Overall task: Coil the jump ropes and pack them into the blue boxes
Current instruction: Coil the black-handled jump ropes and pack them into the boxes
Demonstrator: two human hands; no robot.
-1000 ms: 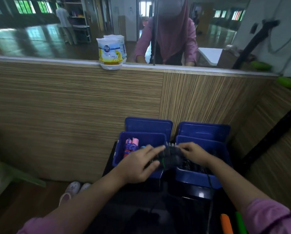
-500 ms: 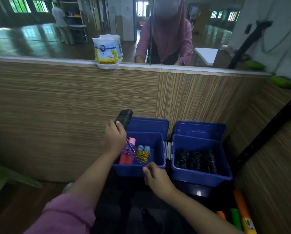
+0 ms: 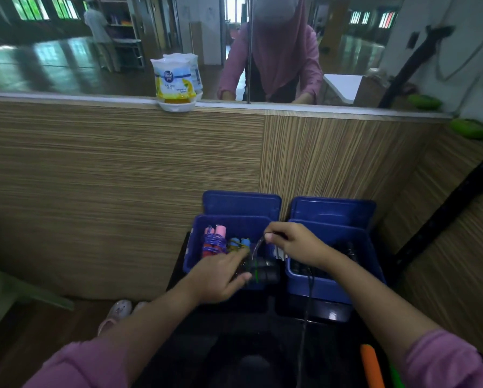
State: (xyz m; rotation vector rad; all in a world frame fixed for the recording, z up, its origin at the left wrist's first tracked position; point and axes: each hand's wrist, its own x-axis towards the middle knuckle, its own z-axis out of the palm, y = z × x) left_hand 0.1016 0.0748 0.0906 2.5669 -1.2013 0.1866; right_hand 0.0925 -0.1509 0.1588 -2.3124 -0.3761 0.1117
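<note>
Both hands [image 3: 220, 275] gripping jump rope [image 3: 262, 271]

Wood-panelled corner under a wide mirror

The wall [image 3: 122, 177] is faced with striped wood laminate, met at the right by a second panelled wall [image 3: 444, 247]. A white ledge [image 3: 66, 97] is run along the panel top, and above it a mirror [image 3: 52, 57] is set, in which a glossy dark floor, green-lit windows and shelving are reflected. An air freshener [image 3: 176, 79] is stood on the ledge. A pale green chair leg [image 3: 24, 289] is seen at lower left on brown flooring.
</note>
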